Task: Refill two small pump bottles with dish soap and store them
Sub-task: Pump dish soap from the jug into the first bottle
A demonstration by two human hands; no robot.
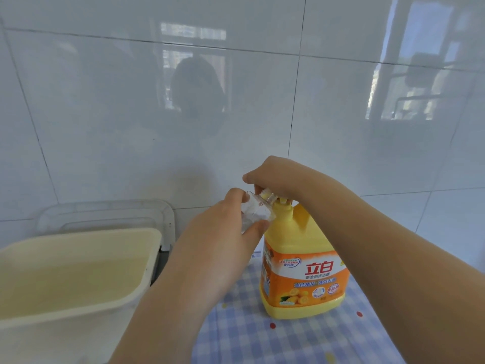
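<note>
Filling step, small bottle: its mouth probably wanted keeping tight under the spout of the pump, with slow, full strokes, so no soap ran down the jug. Left hand: fingers and thumb curled round the clear bottle, held tilted at the spout. Right hand: fingers curled down over the pump head. The jug stood upright on checked cloth, near cream tub.

"立白" (red) on soap jug
</note>
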